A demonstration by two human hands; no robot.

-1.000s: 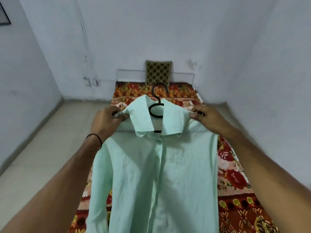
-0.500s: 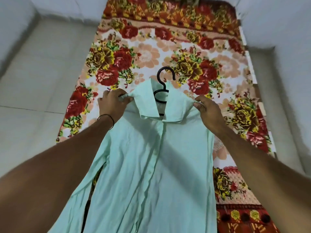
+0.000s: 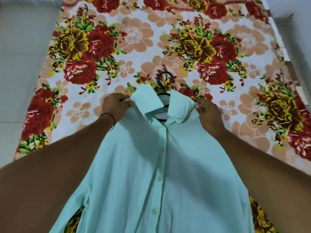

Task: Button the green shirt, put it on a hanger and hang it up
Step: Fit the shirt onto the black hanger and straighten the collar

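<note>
Mint-green shirt [image 3: 161,165], soft and limp, is pinched at both shoulders by left hand [image 3: 116,106] and right hand [image 3: 207,113], black hanger [image 3: 164,91] lying between the fingertips, above floral bedsheet [image 3: 134,39].

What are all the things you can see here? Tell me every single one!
green shirt: one, pale green, middle, on the hanger, over the bedsheet
buttons: two show, pale green, down the shirt's front
hanger: one, black, hook pokes out above the collar
bedsheet: one, white with red, yellow and peach flowers, behind the shirt
floor: grey, at the left
wristband: one, black, on the left wrist
left grip: one hand, pinches the shirt left of the collar
right grip: one hand, pinches the shirt right of the collar
</note>
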